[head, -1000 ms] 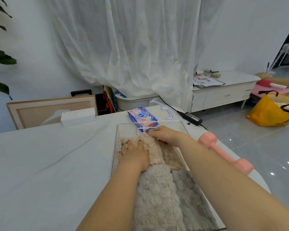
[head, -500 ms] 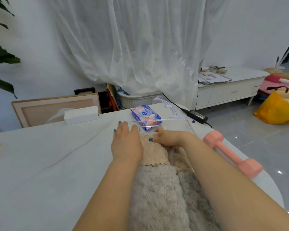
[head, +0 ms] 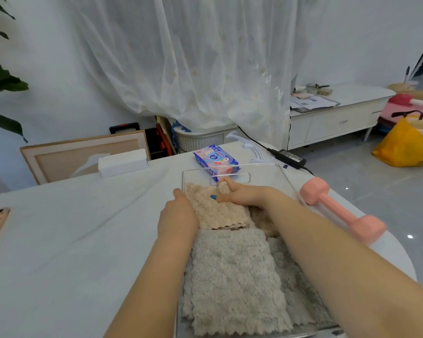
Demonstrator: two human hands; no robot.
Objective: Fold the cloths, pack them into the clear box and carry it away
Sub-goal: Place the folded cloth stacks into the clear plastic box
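The clear box [head: 261, 165] stands on the white table [head: 71, 240] and holds a folded grey cloth [head: 235, 276] at its near end and a beige cloth [head: 217, 212] at its far end. The right hand [head: 244, 195] curls its fingers round the far edge of the beige cloth. The left hand [head: 178, 215] lies against that cloth's left edge, its fingers hidden, so their state cannot be told.

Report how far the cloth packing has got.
Done: a folded grey fluffy cloth and a beige fluffy cloth lie inside the clear plastic box. In hand: the right hand pinches the beige cloth's far end, and the left hand rests against its left edge. Left: the box sits on the white table, not yet lifted or carried away.
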